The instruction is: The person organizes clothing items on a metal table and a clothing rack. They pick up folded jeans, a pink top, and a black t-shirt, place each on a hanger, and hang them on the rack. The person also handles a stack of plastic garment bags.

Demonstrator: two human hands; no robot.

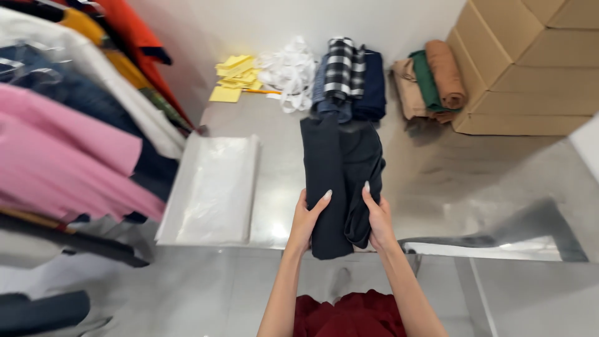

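Note:
A dark navy garment [337, 175], folded lengthwise into a long strip, lies on the shiny metal table [449, 181]. My left hand [306, 218] grips its near left edge, fingers curled over the cloth. Pressed against the near right fold is my right hand [376, 218], fingers on the fabric. The near end of the garment hangs just over the table's front edge.
A stack of clear plastic bags [215, 187] lies left of the garment. At the back sit yellow paper slips [236, 78], white ribbons [290, 75], folded dark and checked clothes [349, 78], and brown and green clothes [430, 84]. Cardboard boxes [530, 68] stand back right; hanging clothes [68, 125] crowd the left.

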